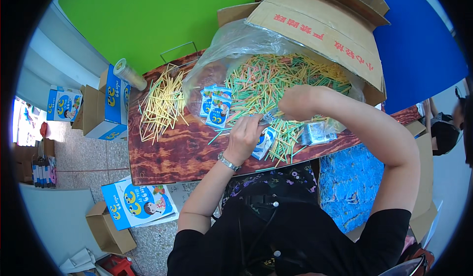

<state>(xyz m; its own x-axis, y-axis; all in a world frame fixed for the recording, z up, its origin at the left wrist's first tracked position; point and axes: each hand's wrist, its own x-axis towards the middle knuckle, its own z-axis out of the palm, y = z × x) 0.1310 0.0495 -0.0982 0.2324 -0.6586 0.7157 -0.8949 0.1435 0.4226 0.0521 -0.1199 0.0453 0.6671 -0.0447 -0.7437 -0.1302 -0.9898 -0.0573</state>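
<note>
The left hand (245, 137) pinches a small packet (267, 119), and at its two o'clock the right hand (299, 102) curls, its grip impossible to tell.

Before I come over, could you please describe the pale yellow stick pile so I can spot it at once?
Find the wood-grain table and look at its left end. The loose pile lies there, left of the clear plastic; its sticks are pale yellow, unlike the neighbouring heap of green, pink and yellow.

Room over table (170, 163) near left, coloured sticks (258, 79) midway, carton (320, 30) blocking behind.
</note>
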